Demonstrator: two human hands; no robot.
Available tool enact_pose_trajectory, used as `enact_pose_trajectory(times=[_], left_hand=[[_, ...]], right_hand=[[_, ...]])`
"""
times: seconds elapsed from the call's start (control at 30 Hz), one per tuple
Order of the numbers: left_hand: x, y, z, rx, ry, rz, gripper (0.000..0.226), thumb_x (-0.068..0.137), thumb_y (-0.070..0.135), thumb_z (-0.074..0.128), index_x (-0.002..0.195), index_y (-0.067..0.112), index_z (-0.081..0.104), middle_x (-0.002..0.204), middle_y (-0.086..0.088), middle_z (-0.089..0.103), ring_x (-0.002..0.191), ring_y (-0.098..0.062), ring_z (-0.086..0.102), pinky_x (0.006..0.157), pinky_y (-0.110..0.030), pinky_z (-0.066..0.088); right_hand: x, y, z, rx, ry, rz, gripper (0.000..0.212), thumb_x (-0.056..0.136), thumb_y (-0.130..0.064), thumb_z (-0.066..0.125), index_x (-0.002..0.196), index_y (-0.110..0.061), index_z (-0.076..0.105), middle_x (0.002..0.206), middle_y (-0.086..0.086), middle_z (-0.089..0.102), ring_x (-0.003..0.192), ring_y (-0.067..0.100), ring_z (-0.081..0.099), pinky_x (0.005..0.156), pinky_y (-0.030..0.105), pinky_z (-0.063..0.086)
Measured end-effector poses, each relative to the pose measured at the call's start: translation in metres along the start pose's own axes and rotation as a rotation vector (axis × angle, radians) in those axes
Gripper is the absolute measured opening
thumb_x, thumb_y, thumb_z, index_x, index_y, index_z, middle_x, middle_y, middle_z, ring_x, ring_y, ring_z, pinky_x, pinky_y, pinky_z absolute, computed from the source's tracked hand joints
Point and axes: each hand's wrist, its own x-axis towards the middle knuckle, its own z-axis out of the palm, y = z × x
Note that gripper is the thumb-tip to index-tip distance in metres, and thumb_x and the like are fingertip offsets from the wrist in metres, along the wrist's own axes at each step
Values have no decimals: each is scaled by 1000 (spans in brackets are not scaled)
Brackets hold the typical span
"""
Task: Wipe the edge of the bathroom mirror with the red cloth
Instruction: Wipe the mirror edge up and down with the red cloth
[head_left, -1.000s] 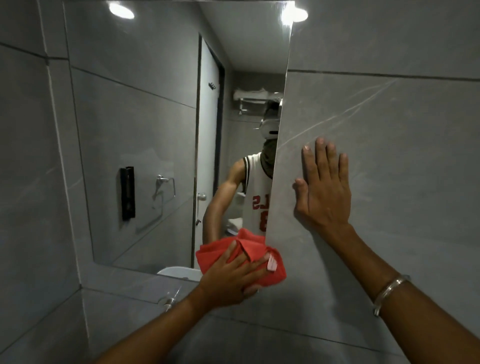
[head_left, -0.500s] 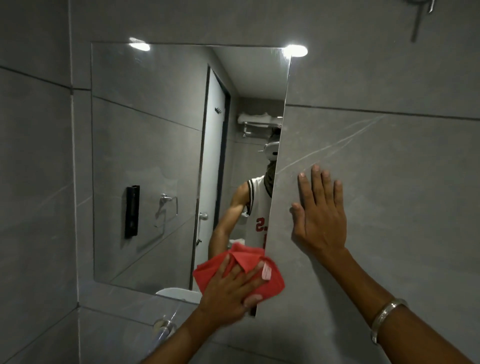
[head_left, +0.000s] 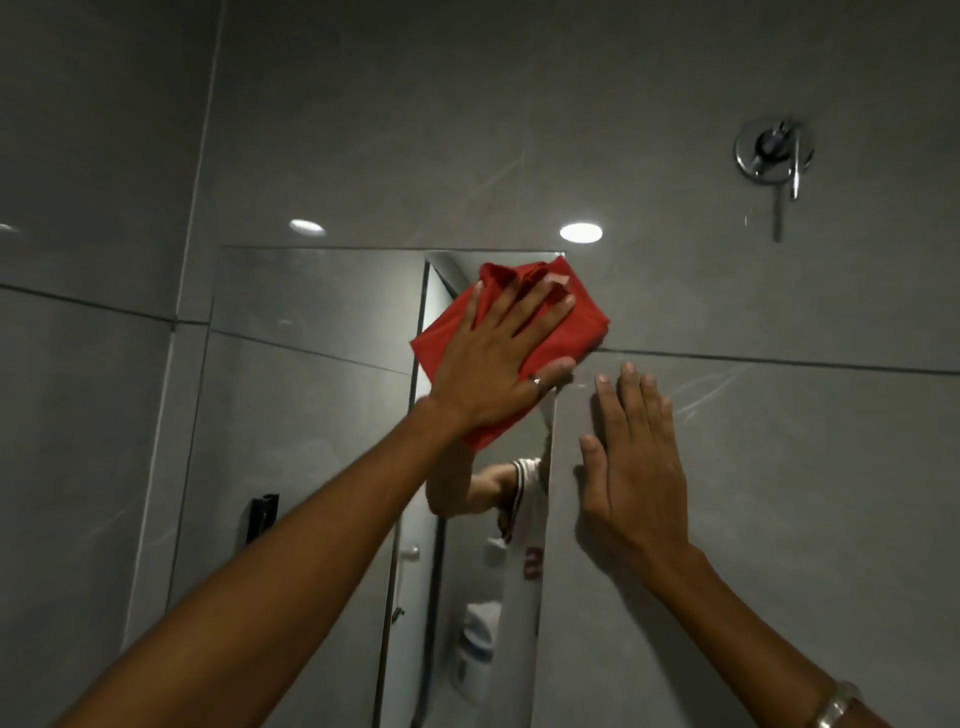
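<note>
Head view: pressing the red cloth (head_left: 511, 332) flat under the left hand (head_left: 498, 364), fingers spread rather than clenched, over the upper right corner of the mirror (head_left: 311, 415). Bracing with the right hand (head_left: 631, 467), open and holding nothing, on the grey tile wall (head_left: 779, 493) just beside the mirror's right edge. Risking, probably, drifting onto the tile and missing the edge, or letting the unpinched cloth slide from under the palm.

red cloth (head_left: 524, 332) crumpled, over mirror (head_left: 311, 415) top-right corner
</note>
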Motion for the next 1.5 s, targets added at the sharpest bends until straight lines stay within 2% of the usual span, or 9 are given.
enact_pose_trajectory(times=[0.13, 0.2, 0.47, 0.63, 0.8, 0.97, 1.27, 1.4, 1.5], left_hand=[[23, -59, -18, 95, -34, 253, 74, 102, 69, 26, 165, 33, 11, 174, 4, 9, 162, -19, 1, 129, -55, -2], [19, -84, -22, 105, -22, 252, 74, 102, 69, 26, 165, 34, 11, 174, 5, 9, 162, -18, 0, 130, -54, -1], [-30, -173, -38, 43, 40, -87, 72, 101, 71, 21, 164, 40, 4, 174, 11, 3, 161, -15, 0, 129, -55, 5], [-72, -216, -45, -1, 90, -282, 71, 104, 63, 24, 166, 30, 11, 175, 6, 6, 161, -16, 2, 129, -57, 5], [-96, -247, -49, -112, 213, -553, 68, 106, 62, 28, 165, 36, 8, 174, 8, 6, 161, -17, 8, 129, -56, 11], [-101, -252, -46, -191, 252, -760, 70, 104, 67, 25, 164, 38, 7, 174, 10, 2, 161, -14, -2, 130, -54, 4], [-193, -213, -9, -197, 245, -742, 67, 101, 72, 18, 160, 49, -2, 174, 9, 4, 161, -12, 1, 129, -55, 6], [-268, -180, 15, -192, 220, -752, 63, 103, 68, 22, 160, 52, -1, 170, 22, -2, 161, -14, 2, 130, -54, 6], [-328, -157, 33, -216, 187, -783, 65, 104, 66, 25, 162, 47, 3, 173, 12, 4, 161, -20, 5, 129, -56, 9]], right_hand=[[35, -20, 8, -76, -25, -156, 67, 103, -45, 28, 163, -14, 27, 173, 11, 13, 162, 29, 10, 132, 51, 11], [48, -27, 10, -117, -25, -194, 68, 102, -46, 28, 162, -15, 28, 171, 9, 10, 160, 30, 10, 131, 53, 12], [64, -24, 15, -254, -69, -126, 73, 103, -56, 11, 167, -21, 14, 175, 9, 3, 163, 29, -1, 133, 55, 7], [65, -23, 18, -293, -45, -139, 76, 102, -58, 13, 166, -18, 22, 175, 14, 11, 163, 32, 8, 131, 58, 12], [64, -24, 20, -285, -7, -153, 77, 102, -58, 16, 165, -15, 25, 174, 16, 16, 162, 34, 12, 130, 59, 13], [58, -21, 26, -297, 8, -151, 77, 103, -59, 12, 167, -16, 18, 175, 15, 9, 163, 33, 6, 131, 58, 9], [51, -20, 35, -294, 46, -147, 77, 104, -60, 8, 168, -17, 9, 177, 12, 1, 164, 30, 0, 132, 55, 5], [13, -17, 47, -281, 45, -129, 81, 104, -62, 8, 168, -12, 3, 177, 11, -2, 164, 32, -1, 133, 54, 2], [-25, -15, 56, -266, 43, -120, 81, 105, -62, 14, 168, -13, 0, 177, 10, -4, 164, 31, -4, 133, 51, -3]])
